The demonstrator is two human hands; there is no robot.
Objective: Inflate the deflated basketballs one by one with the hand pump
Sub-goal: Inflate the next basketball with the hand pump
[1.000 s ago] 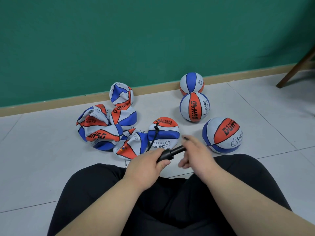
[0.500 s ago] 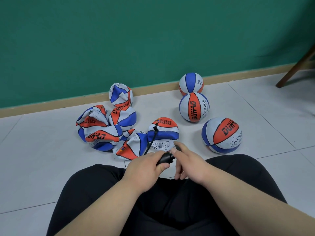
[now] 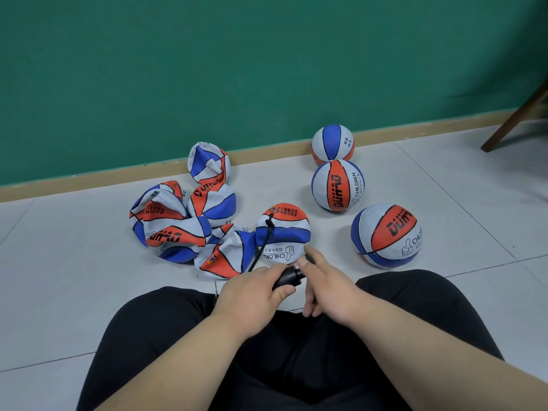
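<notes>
The hand pump (image 3: pixel 288 277) is a short black cylinder, and only a stub of its barrel shows between the person's two hands, low over the black-trousered lap. The left hand (image 3: pixel 252 292) is wrapped round the barrel, thumb pressed along its near side. The right hand (image 3: pixel 329 289) sits just beside it at the handle end, with curled fingers (image 3: pixel 308 304) closed over the handle, so all but a dark tip is hidden. A thin black hose (image 3: pixel 262 247) runs from the pump up to the valve on top of the half-filled basketball (image 3: pixel 283 232), which is orange, blue and white and rests on the tiled floor (image 3: pixel 74 277) just beyond the knuckles. To its left, touching it, lies a heap of crumpled deflated basketballs (image 3: pixel 169 229). Three round inflated basketballs (image 3: pixel 385 235) stand to the right, the farthest of them against the skirting of the green wall (image 3: pixel 267 69).
</notes>
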